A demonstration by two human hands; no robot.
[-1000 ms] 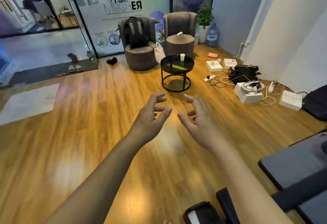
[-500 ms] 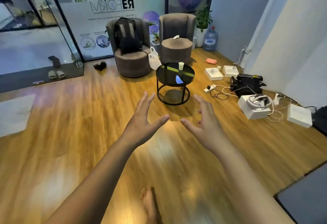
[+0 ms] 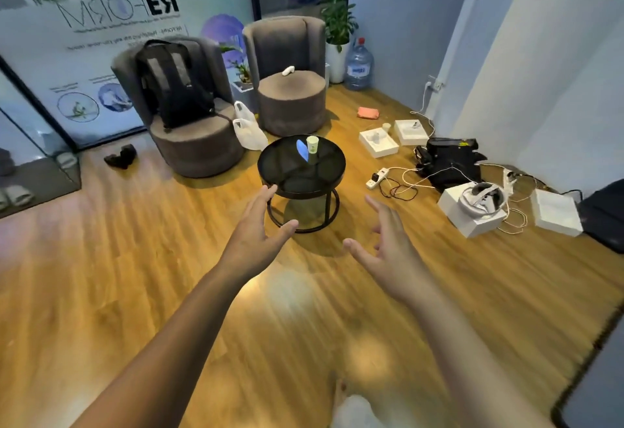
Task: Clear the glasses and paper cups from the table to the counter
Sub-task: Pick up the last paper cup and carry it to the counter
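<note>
While nothing is in hand yet, the left hand [image 3: 257, 236] reaches forward with fingers spread and relaxed, empty, fingertips showing in front of the round black glass-topped side table [image 3: 270, 161]. Upright near the middle of that top stands the small pale-green paper cup [image 3: 312, 145], looking light, thin-walled and easy to crush, so a gentle grasp around its middle seems best. The right hand [image 3: 388, 245] is splayed too, holding nothing.
</note>
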